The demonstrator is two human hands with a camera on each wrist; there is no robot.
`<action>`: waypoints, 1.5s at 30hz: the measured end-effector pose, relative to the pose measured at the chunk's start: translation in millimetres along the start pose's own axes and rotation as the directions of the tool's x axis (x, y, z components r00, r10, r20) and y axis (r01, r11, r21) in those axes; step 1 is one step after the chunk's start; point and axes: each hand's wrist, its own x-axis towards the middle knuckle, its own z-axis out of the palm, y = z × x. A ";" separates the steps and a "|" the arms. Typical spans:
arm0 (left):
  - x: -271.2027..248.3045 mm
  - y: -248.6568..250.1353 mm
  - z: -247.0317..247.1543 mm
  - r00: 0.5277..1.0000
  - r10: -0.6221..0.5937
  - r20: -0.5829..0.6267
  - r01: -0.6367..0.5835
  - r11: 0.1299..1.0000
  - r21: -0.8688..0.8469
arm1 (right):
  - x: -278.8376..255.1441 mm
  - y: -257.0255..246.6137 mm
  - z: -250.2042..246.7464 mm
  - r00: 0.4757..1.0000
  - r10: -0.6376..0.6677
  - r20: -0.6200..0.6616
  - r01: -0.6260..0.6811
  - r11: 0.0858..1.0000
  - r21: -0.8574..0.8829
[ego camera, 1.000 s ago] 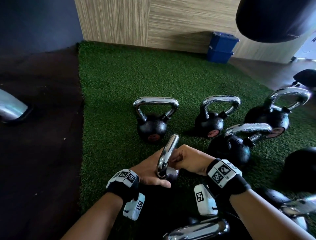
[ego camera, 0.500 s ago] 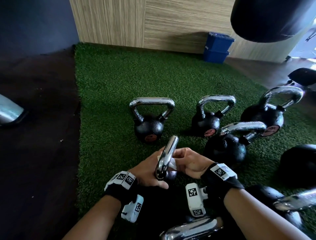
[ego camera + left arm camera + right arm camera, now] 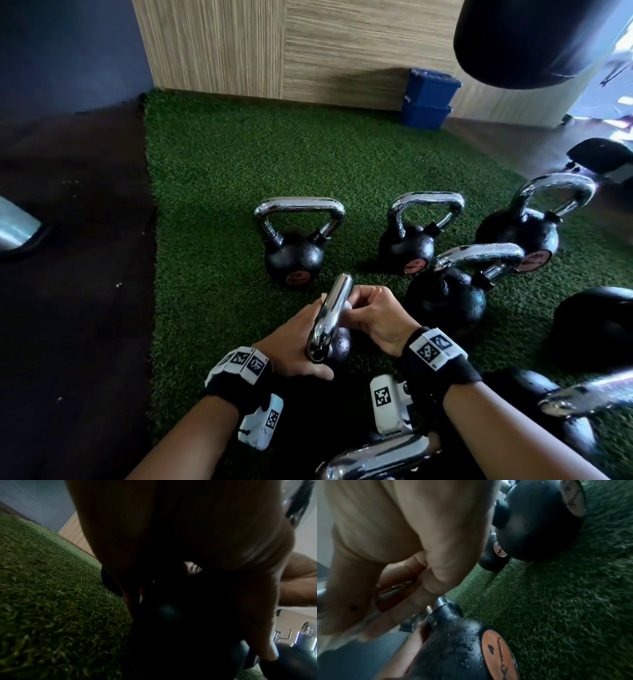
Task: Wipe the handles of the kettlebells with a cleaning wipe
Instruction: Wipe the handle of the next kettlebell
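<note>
- Left hand (image 3: 294, 346) gripped small kettlebell's (image 3: 334, 344) black body, thumb under.
- Right hand (image 3: 373, 318) curled around chrome handle (image 3: 334, 308), pinching white cleaning wipe (image 3: 346, 306) against it.

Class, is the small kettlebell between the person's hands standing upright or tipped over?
Upright, as far as shown: the small kettlebell has its chrome handle rising above the ball, steadied by the left hand.

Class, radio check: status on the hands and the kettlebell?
Left hand steadies small kettlebell. Right hand curled at its chrome handle, white wipe barely visible. Nothing blocking.
</note>
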 end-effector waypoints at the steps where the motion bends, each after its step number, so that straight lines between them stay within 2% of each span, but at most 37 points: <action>1: 0.2 1.1 -0.3 1.000 0.008 -0.004 -0.008 1.000 0.004 | 1.2 -0.2 0.3 0.998 -0.032 -0.055 0.031 0.999 -0.031; 4: -0.1 3.5 -1.3 1.000 0.010 -0.001 -0.010 1.000 -0.002 | 2.7 0.0 -2.4 0.982 -0.088 -0.166 0.077 0.995 -0.068; 8: -2.0 -0.4 1.5 1.000 -0.027 0.010 0.027 1.000 -0.015 | 1.5 -1.9 -3.9 0.960 -0.185 -0.208 0.102 0.928 -0.358; 10: -2.6 -0.3 0.8 0.999 -0.039 0.012 0.040 0.999 -0.033 | 3.7 -3.6 -3.4 0.935 -0.240 -0.261 0.109 0.895 -0.432; 13: -2.5 2.2 -0.1 0.999 -0.046 0.010 0.047 0.997 -0.059 | 9.6 -3.3 -4.4 0.879 -0.315 -0.358 0.082 0.839 -0.538; 16: -2.0 3.1 1.2 0.999 -0.041 0.015 0.042 0.997 -0.058 | 12.3 -1.5 -5.3 0.848 -0.305 -0.433 0.004 0.820 -0.572; 23: -4.7 2.1 3.6 0.999 -0.048 0.011 0.049 0.997 -0.053 | 15.3 -3.2 -1.1 0.857 -0.222 -0.464 -0.124 0.786 -0.606; 27: -2.8 4.6 2.3 1.000 -0.016 0.025 0.016 1.000 -0.011 | 16.8 -3.1 3.9 0.882 -0.203 -0.425 -0.171 0.703 -0.690; 31: -5.3 11.5 -0.7 1.000 0.005 0.004 -0.005 1.000 -0.011 | 17.5 -0.4 7.9 0.882 -0.194 -0.430 -0.200 0.672 -0.713; 33: -8.1 16.8 -3.0 1.000 0.019 -0.004 -0.020 1.000 -0.015 | 15.5 0.6 9.7 0.895 -0.176 -0.410 -0.212 0.641 -0.738; 35: -11.9 20.1 -7.1 1.000 0.026 0.001 -0.026 0.998 0.050 | 11.8 -1.0 9.5 0.922 -0.092 -0.376 -0.240 0.625 -0.742; 37: -20.7 24.1 -10.6 0.999 -0.031 -0.021 0.035 0.979 0.201 | 6.2 -6.4 4.3 0.942 0.017 -0.334 -0.254 0.687 -0.681; 39: -32.7 30.9 -11.2 0.990 -0.070 -0.126 0.102 0.957 0.270 | 3.7 -16.4 -6.5 0.971 0.015 -0.239 -0.175 0.726 -0.666; 40: -38.1 36.8 -10.5 0.980 -0.057 -0.193 0.110 0.955 0.275 | 4.2 -22.6 -11.6 0.986 -0.033 -0.163 -0.096 0.684 -0.723; 41: -42.0 44.4 -9.0 0.966 -0.033 -0.256 0.106 0.955 0.278 | 5.2 -28.7 -15.4 0.993 -0.089 -0.081 -0.010 0.605 -0.796; 43: -43.0 60.2 -6.9 0.936 0.037 -0.349 0.073 0.952 0.297 | 8.4 -40.1 -18.2 0.982 -0.178 0.062 0.133 0.419 -0.898; 45: -39.0 73.2 -8.7 0.919 0.079 -0.385 0.053 0.946 0.321 | 10.8 -46.5 -16.8 0.965 -0.212 0.157 0.219 0.312 -0.925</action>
